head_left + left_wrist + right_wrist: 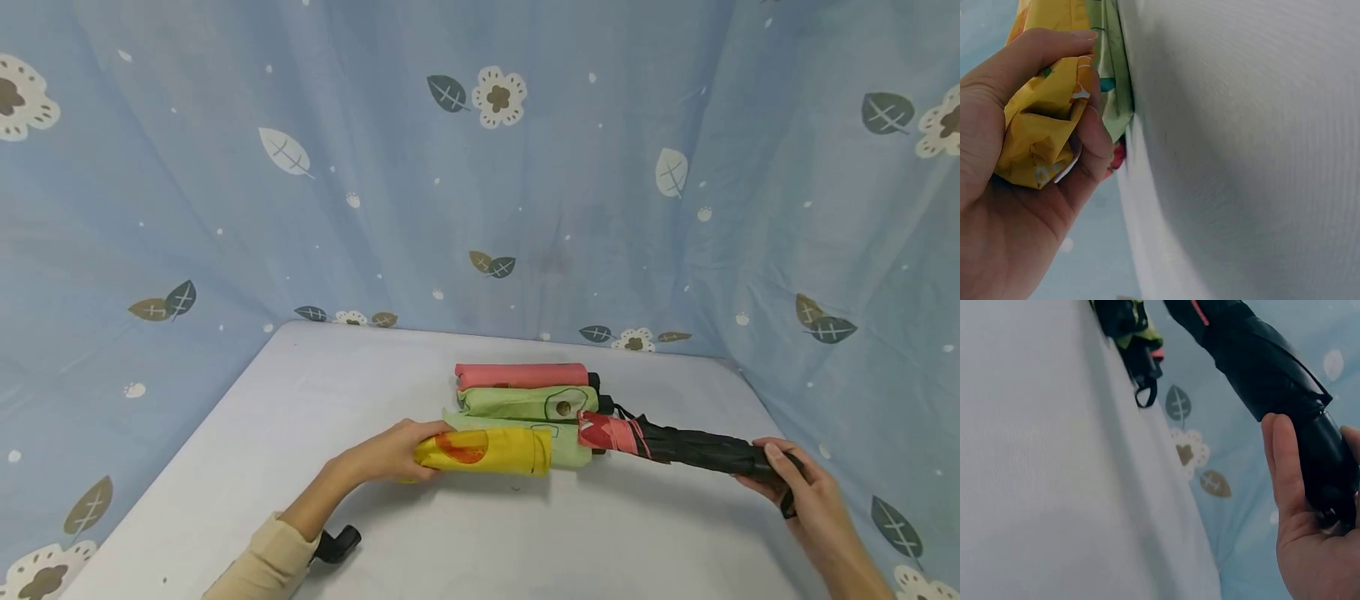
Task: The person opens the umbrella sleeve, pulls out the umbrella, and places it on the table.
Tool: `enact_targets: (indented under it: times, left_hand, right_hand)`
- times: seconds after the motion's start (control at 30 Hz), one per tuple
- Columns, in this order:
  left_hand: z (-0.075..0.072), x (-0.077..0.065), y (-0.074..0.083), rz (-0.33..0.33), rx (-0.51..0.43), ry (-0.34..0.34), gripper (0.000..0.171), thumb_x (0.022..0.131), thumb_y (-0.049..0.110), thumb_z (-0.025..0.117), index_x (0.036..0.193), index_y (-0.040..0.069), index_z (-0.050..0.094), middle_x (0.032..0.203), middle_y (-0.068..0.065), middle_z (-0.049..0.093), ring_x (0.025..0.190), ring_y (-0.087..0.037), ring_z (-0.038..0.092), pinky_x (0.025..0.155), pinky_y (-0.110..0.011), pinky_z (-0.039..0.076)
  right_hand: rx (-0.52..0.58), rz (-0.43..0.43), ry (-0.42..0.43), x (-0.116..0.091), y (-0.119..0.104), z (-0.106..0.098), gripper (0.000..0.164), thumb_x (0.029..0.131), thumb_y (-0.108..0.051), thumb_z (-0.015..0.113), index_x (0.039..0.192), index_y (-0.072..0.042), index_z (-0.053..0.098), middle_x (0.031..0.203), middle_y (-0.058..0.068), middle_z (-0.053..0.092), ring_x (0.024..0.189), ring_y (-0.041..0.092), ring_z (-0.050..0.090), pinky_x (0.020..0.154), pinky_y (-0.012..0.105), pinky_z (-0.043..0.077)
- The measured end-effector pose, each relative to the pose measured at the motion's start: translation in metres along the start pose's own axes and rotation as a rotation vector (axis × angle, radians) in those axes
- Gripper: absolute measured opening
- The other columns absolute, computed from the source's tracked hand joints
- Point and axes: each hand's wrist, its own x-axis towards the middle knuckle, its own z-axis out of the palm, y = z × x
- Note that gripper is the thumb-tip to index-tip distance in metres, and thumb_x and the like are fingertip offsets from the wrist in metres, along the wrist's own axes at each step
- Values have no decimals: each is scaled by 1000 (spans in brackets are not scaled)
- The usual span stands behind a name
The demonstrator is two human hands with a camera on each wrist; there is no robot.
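Note:
My left hand [408, 450] grips the left end of a yellow folding umbrella [502, 452], held just above the table. In the left wrist view its bunched yellow cloth [1041, 140] lies between thumb and fingers. With my right hand [806, 492] I hold the handle of a black folded umbrella [705, 448]. Its far end, red and pink [607, 433], points left and overlaps a green umbrella [573, 446] in the head view. In the right wrist view, fingers lie along the black handle [1322, 456]. The yellow umbrella's far end hides part of that green one.
Behind lie another green umbrella [517, 403] and a pink umbrella [525, 375], side by side on the white table [337, 375]. Near my left forearm is a black curved handle [341, 543], partly hidden by the sleeve. A blue patterned curtain [420, 208] surrounds the table.

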Motion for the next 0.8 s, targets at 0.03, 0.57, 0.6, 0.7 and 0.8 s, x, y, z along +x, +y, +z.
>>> enact_targets:
  times: [0.03, 0.57, 0.6, 0.7, 0.8]
  left_hand:
    - [1, 0, 0, -4, 6, -4, 52, 80, 17, 78, 126, 27, 57, 94, 14, 62, 68, 0, 46, 61, -18, 40]
    - [14, 10, 8, -15, 63, -54, 53, 82, 34, 79, 130, 31, 57, 100, 17, 62, 74, -2, 48, 64, -19, 39]
    - [14, 10, 8, -15, 67, -49, 54, 82, 36, 79, 130, 32, 56, 103, 17, 62, 77, -2, 49, 66, -20, 40]
    - [14, 10, 9, -18, 87, -18, 55, 81, 40, 79, 131, 32, 56, 113, 17, 63, 90, -2, 54, 79, -24, 45]
    - [13, 9, 11, -11, 101, 24, 56, 80, 43, 79, 130, 28, 58, 121, 15, 62, 103, -3, 56, 92, -32, 45]
  right_hand:
    - [29, 8, 3, 0, 0, -4, 28, 104, -8, 42, 120, -11, 65, 115, -3, 59, 92, 17, 73, 79, 31, 56]
    - [-168, 377, 137, 0, 5, -39, 18, 102, -33, 51, 106, -33, 69, 97, -15, 65, 84, 19, 74, 75, 30, 58]
    - [-203, 424, 140, 0, 5, -41, 17, 101, -37, 51, 105, -36, 68, 95, -16, 65, 85, 18, 75, 72, 27, 58]
    - [-288, 544, 126, 1, 7, -47, 17, 100, -44, 50, 103, -41, 67, 95, -17, 62, 89, 16, 74, 62, 23, 55]
    - [-337, 611, 118, 0, 11, -51, 16, 100, -47, 50, 105, -43, 64, 107, -10, 58, 93, 16, 74, 60, 23, 53]
